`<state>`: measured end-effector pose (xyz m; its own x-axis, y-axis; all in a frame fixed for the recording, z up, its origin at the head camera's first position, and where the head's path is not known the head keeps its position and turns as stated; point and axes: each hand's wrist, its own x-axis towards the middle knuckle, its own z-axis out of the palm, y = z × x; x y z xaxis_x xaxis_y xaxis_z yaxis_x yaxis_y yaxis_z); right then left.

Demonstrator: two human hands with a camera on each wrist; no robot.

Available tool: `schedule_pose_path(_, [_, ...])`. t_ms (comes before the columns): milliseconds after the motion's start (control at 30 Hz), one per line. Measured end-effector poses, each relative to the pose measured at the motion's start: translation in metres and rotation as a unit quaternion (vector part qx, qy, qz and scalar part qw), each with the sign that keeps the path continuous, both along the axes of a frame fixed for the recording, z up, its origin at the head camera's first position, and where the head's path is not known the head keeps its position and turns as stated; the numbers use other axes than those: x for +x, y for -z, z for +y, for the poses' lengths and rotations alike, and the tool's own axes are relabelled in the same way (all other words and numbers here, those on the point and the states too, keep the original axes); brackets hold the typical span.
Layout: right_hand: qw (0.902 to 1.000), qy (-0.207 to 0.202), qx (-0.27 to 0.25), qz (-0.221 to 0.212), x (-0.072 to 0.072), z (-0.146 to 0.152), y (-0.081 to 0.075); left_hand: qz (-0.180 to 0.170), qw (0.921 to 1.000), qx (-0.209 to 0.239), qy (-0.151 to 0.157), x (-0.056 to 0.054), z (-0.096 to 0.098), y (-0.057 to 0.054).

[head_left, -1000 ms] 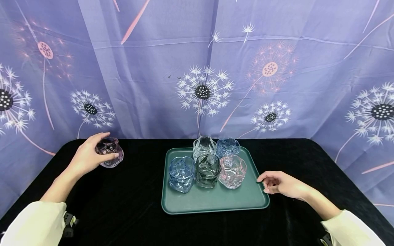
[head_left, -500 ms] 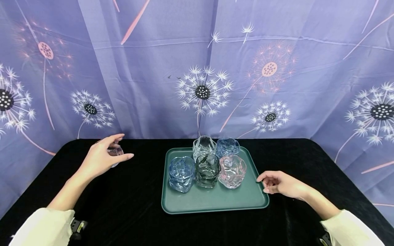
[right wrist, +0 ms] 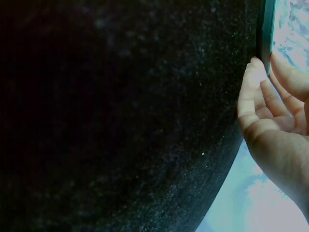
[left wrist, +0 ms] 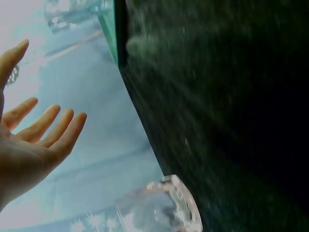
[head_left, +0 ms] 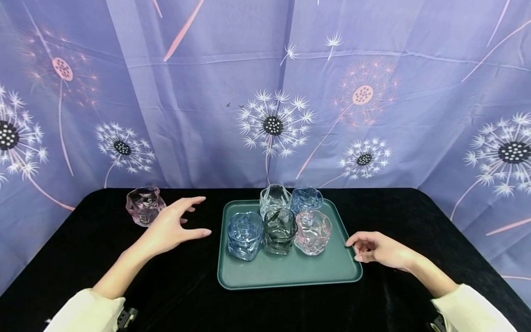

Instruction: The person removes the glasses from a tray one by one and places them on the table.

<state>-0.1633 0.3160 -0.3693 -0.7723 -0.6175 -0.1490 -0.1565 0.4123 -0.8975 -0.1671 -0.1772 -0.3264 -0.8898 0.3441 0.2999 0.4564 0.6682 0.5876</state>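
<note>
My left hand (head_left: 172,228) hovers over the black cloth with fingers spread and nothing in them, between a pinkish-purple glass tumbler (head_left: 143,207) and a green tray (head_left: 290,274). That tumbler stands upright behind and left of the hand; in the left wrist view the tumbler (left wrist: 161,208) is at the bottom, apart from the open fingers. At the tray's right edge, my right hand (head_left: 383,250) pinches the rim between thumb and fingers. On the tray stand a blue tumbler (head_left: 244,237), a dark grey one (head_left: 280,235) and a pale pink one (head_left: 314,233).
Behind the front row on the tray are a clear tumbler (head_left: 274,196) and a second blue tumbler (head_left: 307,199). Black cloth (head_left: 186,286) covers the table. A purple curtain (head_left: 215,138) with dandelion prints hangs along the back edge.
My left hand has let go of the pinkish-purple tumbler and moved right and toward me, away from it. The right hand and the tray have stayed in place.
</note>
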Motion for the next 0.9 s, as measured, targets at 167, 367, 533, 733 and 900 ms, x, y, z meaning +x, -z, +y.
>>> schedule_pose_path(167, [1.0,0.0,0.002,0.006,0.0,0.0,0.001,-0.002,0.9994,0.011,0.034,0.004,0.018,0.006])
schedule_pose_path(367, [1.0,-0.001,0.002,0.009,0.0,-0.001,0.001,-0.002,0.9982,-0.018,0.057,0.008,0.04,0.012])
schedule_pose_path(533, [1.0,-0.001,0.001,0.008,0.0,0.0,0.0,-0.002,0.9969,-0.038,0.069,0.012,0.055,0.012])
schedule_pose_path(733, [0.9999,-0.003,0.002,0.016,0.0,-0.001,0.001,-0.002,0.9972,-0.023,0.071,0.008,0.062,0.014])
schedule_pose_path(900, [0.9999,-0.004,-0.001,0.013,0.0,-0.001,0.001,0.0,0.9971,-0.022,0.073,0.004,0.067,0.014])
